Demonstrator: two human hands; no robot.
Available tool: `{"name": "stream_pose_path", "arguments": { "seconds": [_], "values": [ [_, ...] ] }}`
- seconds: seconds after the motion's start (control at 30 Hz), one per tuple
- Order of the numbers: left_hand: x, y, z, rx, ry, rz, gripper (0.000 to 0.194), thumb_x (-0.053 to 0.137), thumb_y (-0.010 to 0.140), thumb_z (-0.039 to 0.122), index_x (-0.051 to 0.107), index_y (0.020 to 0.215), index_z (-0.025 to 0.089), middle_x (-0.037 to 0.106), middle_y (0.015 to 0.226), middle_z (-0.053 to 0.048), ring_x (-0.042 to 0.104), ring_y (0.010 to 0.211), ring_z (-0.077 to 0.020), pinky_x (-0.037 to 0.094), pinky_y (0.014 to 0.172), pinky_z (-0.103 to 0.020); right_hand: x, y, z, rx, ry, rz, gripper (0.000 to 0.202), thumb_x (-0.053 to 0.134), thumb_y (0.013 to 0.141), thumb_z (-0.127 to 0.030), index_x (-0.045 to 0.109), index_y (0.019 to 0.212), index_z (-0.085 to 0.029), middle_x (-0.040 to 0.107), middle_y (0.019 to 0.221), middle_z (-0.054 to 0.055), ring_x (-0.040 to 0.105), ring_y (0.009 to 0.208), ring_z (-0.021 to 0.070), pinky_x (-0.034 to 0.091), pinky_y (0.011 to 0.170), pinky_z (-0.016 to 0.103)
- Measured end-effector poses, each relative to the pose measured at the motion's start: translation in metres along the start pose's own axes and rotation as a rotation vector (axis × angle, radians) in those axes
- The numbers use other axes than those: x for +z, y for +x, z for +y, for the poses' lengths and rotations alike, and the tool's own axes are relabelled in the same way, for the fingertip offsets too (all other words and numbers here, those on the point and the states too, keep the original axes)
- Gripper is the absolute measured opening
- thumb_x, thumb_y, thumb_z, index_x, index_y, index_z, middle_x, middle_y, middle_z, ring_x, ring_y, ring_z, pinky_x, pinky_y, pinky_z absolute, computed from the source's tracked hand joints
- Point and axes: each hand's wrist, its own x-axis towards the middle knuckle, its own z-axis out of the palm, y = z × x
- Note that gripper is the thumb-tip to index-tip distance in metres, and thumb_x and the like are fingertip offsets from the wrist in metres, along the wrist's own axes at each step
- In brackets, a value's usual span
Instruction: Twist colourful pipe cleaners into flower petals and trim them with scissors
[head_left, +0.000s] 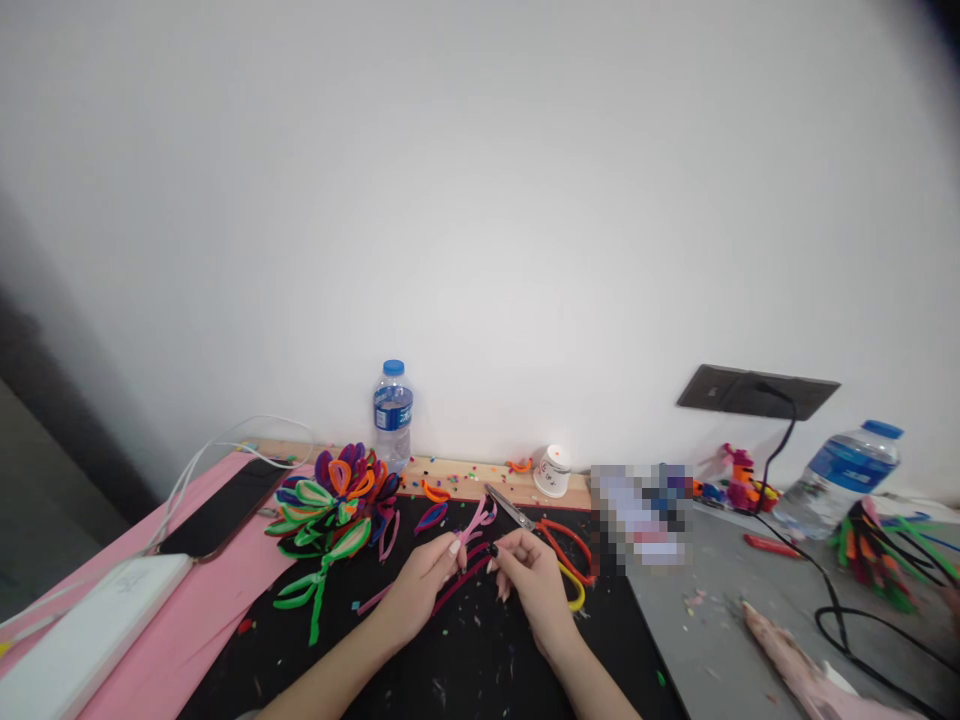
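My left hand (431,580) is closed around a small bunch of pink pipe cleaners (478,517), their looped ends standing up past the thumb. Close by on the right, my right hand (529,575) is pinched, and what its fingertips hold is too small to make out. Magenta pipe cleaners (461,580) run between and below the hands over the black mat (450,670). Beyond the right hand lie scissors (562,545) with orange handles, beside a yellow handle (574,588). A many-coloured pipe cleaner flower (337,500) with a green stem lies left of the hands.
Loose petal loops (431,516) and coloured scraps dot the mat and wooden edge. A water bottle (393,415) and an upturned paper cup (553,470) stand by the wall. A phone (225,510) and white box (97,640) lie left. Another person's arm (802,665) reaches in at right.
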Motion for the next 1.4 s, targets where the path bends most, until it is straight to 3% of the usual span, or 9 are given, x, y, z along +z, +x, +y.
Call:
{"name": "stream_pose_path", "arguments": {
  "seconds": [0.17, 0.33, 0.5, 0.7, 0.93, 1.17, 1.4],
  "values": [
    [-0.001, -0.004, 0.009, 0.045, 0.116, -0.051, 0.040, 0.022, 0.089, 0.042, 0.043, 0.066, 0.017, 0.036, 0.059, 0.004, 0.034, 0.057, -0.0117, 0.029, 0.055, -0.022, -0.001, -0.001, -0.006, -0.121, -0.131, 0.065, 0.021, 0.066, 0.064, -0.021, 0.060, 0.084, -0.019, 0.056, 0.065, -0.002, 0.044, 0.044, 0.0091, 0.034, 0.037, 0.019],
    [-0.001, -0.007, 0.014, 0.086, 0.212, -0.103, 0.042, 0.021, 0.090, 0.037, 0.045, 0.063, 0.017, 0.036, 0.055, 0.005, 0.038, 0.056, -0.0123, 0.028, 0.056, -0.022, -0.001, -0.004, -0.017, -0.258, -0.297, 0.014, 0.018, 0.062, 0.064, -0.014, 0.068, 0.079, -0.022, 0.055, 0.100, 0.006, 0.048, 0.063, 0.0140, 0.037, 0.045, 0.022],
    [-0.001, -0.007, 0.011, 0.097, 0.209, -0.113, 0.043, 0.022, 0.090, 0.037, 0.046, 0.062, 0.017, 0.032, 0.054, 0.006, 0.035, 0.053, -0.0113, 0.025, 0.054, -0.022, 0.004, -0.007, -0.019, -0.297, -0.406, -0.144, 0.023, 0.056, 0.069, -0.008, 0.070, 0.077, -0.024, 0.061, 0.082, 0.003, 0.050, 0.061, 0.0145, 0.038, 0.052, 0.024],
    [0.000, -0.006, 0.011, 0.079, 0.143, -0.077, 0.041, 0.026, 0.090, 0.038, 0.048, 0.062, 0.016, 0.032, 0.053, 0.006, 0.035, 0.053, -0.0109, 0.025, 0.053, -0.022, 0.007, -0.010, -0.022, -0.359, -0.526, -0.186, 0.020, 0.053, 0.077, -0.015, 0.071, 0.073, -0.024, 0.065, 0.067, 0.002, 0.057, 0.066, 0.0177, 0.041, 0.062, 0.026],
    [0.000, -0.006, 0.011, 0.028, 0.015, -0.059, 0.040, 0.025, 0.090, 0.041, 0.046, 0.067, 0.016, 0.034, 0.056, 0.006, 0.032, 0.053, -0.0104, 0.026, 0.052, -0.022, 0.003, -0.012, -0.012, -0.221, -0.569, -0.169, 0.030, 0.047, 0.081, -0.020, 0.062, 0.055, -0.017, 0.056, 0.048, -0.001, 0.044, 0.041, 0.0104, 0.033, 0.045, 0.021],
    [0.001, -0.005, 0.003, 0.040, 0.086, -0.043, 0.037, 0.026, 0.090, 0.039, 0.037, 0.061, 0.018, 0.033, 0.057, 0.006, 0.033, 0.057, -0.0109, 0.027, 0.056, -0.023, 0.005, -0.011, -0.009, -0.168, -0.528, -0.202, 0.026, 0.044, 0.083, -0.022, 0.063, 0.066, -0.016, 0.056, 0.048, -0.002, 0.041, 0.038, 0.0078, 0.032, 0.042, 0.018],
    [0.002, -0.004, 0.005, 0.070, 0.162, -0.049, 0.037, 0.026, 0.090, 0.036, 0.039, 0.060, 0.018, 0.034, 0.058, 0.005, 0.033, 0.058, -0.0114, 0.027, 0.057, -0.023, 0.006, -0.012, -0.014, -0.224, -0.462, -0.259, 0.020, 0.050, 0.079, -0.013, 0.067, 0.088, -0.020, 0.064, 0.067, 0.001, 0.056, 0.058, 0.0129, 0.042, 0.054, 0.020]
  ]
}}
